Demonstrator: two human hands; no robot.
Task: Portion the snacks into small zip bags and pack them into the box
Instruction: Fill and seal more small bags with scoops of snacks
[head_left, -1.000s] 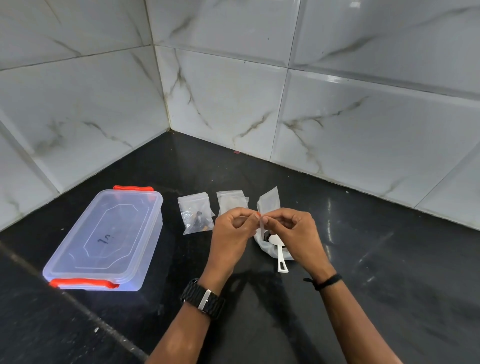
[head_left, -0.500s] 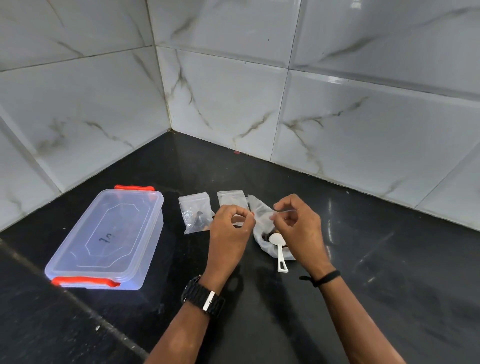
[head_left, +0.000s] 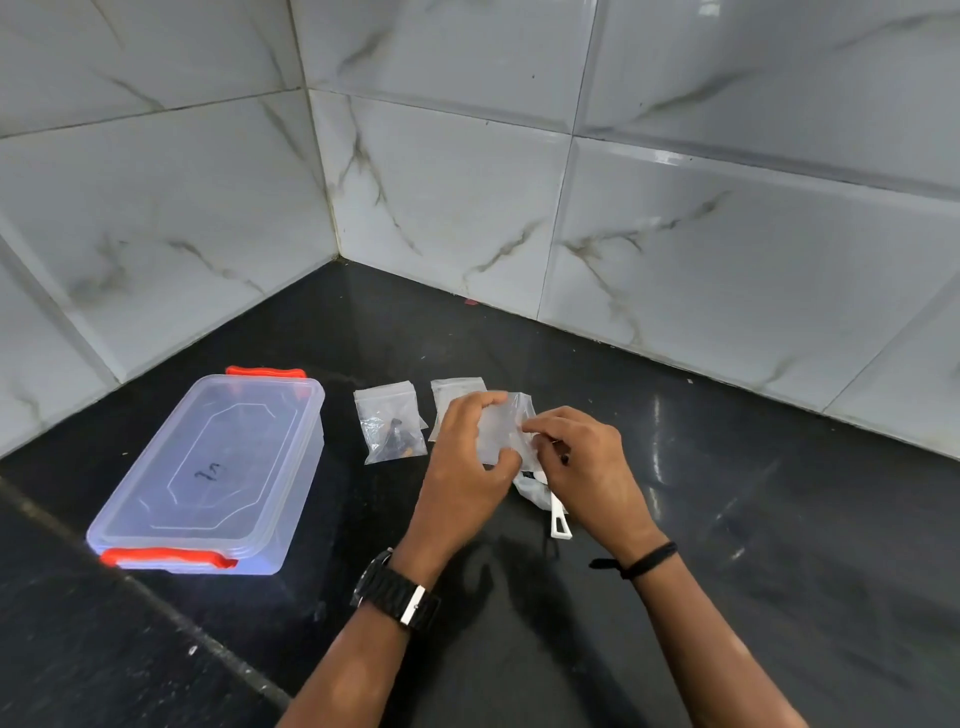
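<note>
A small clear zip bag (head_left: 501, 431) is held above the black counter between both hands. My left hand (head_left: 467, 457) grips its left side with thumb below and fingers curled over the top. My right hand (head_left: 582, 462) pinches its right edge. Under my hands lies the clear snack bag (head_left: 530, 491) with a white scoop (head_left: 560, 522) sticking out toward me. A filled zip bag (head_left: 390, 428) with dark snack pieces lies to the left, and another small zip bag (head_left: 452, 392) lies behind my left hand. The clear box (head_left: 208, 475) with red latches stands closed at the left.
White marble-look tiled walls (head_left: 467, 182) meet in a corner behind the bags. The black counter (head_left: 727, 519) stretches to the right and toward me. I wear a black watch (head_left: 397, 592) on the left wrist and a black band (head_left: 644, 561) on the right.
The hands held the small bag upright by its top edge, then drew apart along it. Now the bag lies flatter between them, with the left hand gripping its side.
</note>
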